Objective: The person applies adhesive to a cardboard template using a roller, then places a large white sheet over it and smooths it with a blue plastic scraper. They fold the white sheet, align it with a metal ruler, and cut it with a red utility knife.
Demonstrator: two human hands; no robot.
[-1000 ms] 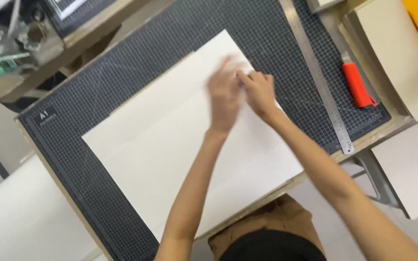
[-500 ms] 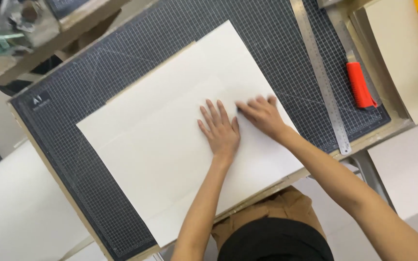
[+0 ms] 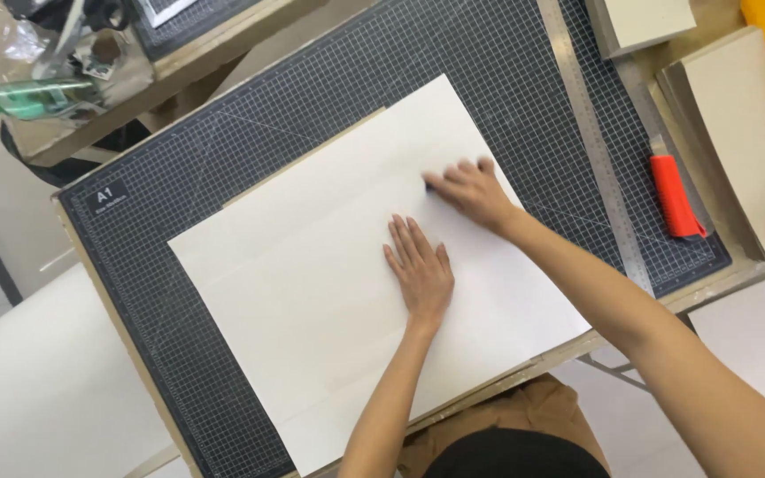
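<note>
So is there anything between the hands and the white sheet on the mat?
Nothing visible. The left hand lies flat on the white sheet, and the right hand presses on it further up, with something small and dark under its fingertips. The ruler and red knife lie off to the right on the mat.

Big sheet (image 3: 329, 292) looks like matt, smooth white paper. Cutting mat (image 3: 179, 221) is dull rubbery plastic, ruler (image 3: 591, 133) brushed metal.

Single head-worn view, steeply down and fairly near, over the cutting mat (image 3: 223, 159) and both forearms.
</note>
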